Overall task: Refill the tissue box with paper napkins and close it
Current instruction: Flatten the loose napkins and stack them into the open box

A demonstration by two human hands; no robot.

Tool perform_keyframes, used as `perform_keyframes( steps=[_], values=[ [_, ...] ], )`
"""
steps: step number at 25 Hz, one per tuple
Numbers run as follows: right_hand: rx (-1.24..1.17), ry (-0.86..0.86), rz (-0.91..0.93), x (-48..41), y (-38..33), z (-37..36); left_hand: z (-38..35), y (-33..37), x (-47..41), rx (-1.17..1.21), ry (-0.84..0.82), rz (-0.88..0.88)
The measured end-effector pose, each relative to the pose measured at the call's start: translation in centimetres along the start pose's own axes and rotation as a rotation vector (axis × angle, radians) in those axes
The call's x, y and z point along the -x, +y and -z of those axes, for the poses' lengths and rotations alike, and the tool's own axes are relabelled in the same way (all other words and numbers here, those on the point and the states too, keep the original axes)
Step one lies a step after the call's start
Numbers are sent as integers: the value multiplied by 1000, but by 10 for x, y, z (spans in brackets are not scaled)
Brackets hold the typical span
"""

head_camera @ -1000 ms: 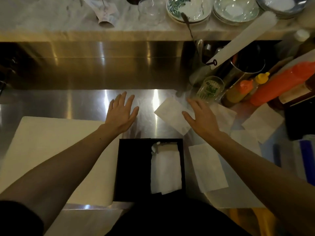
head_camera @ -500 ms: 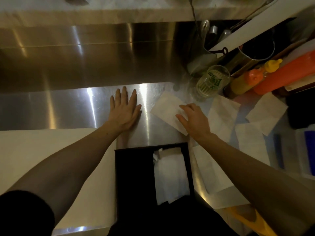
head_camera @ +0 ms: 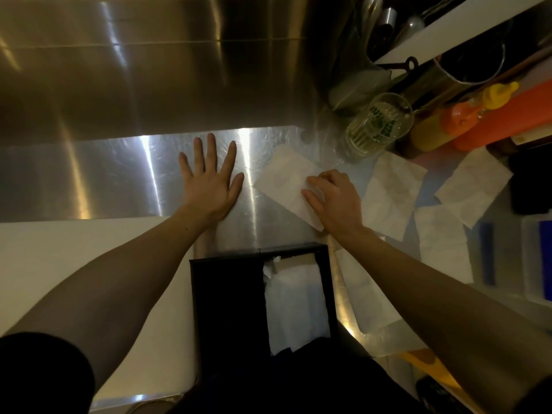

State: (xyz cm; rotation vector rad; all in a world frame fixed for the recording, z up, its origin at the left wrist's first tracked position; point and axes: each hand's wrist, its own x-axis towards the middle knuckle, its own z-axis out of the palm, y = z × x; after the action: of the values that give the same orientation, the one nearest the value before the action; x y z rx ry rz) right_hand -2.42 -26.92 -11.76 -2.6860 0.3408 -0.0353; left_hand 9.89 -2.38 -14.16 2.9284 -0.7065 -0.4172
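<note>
The person leans over a steel tabletop [head_camera: 119, 180] with both bare forearms stretched forward. The left hand [head_camera: 209, 183] lies palm-down on the bare metal, fingers straight and fanned apart, holding nothing. The right hand [head_camera: 334, 201] is bent at the knuckles. Its fingertips and thumb are gathered on the near right end of a single white napkin [head_camera: 280, 177] and pinch it there. This napkin lies flat and slanted on the steel, just right of the left hand and not touching it.

The black tissue box [head_camera: 224, 294] sits close to the person's body, between the two forearms and nearer than both hands. It is open at the top. Its right half shows a stack of napkins [head_camera: 294, 303] with a crumpled bit at the far edge, while its left half shows only black. Its near edge is hidden by the person's dark clothing.

More loose napkins [head_camera: 391, 195] are scattered flat on the tabletop to the right of the right hand, some overlapping at their corners, and one lies just beside the box's right wall under the right forearm. A white board [head_camera: 74, 264] lies on the left, under the left forearm and touching the box's left side.

In the far right corner stand a printed glass [head_camera: 379, 127], orange and yellow-capped squeeze bottles [head_camera: 460, 118] and a metal canister [head_camera: 460, 73], all crowded together. The glass is near the far corner of the pinched napkin but apart from it.
</note>
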Motion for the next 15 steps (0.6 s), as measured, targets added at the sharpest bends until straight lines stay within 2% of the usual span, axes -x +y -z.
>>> perform_keyframes(
  steps=[9,15],
  values=[
    [16,46,-8,-3,-4,-1,0,1,0,17,8,0],
    [-62,48,-39,-4,-6,-1,-1,-1,-1,10,3,-1]
  ],
)
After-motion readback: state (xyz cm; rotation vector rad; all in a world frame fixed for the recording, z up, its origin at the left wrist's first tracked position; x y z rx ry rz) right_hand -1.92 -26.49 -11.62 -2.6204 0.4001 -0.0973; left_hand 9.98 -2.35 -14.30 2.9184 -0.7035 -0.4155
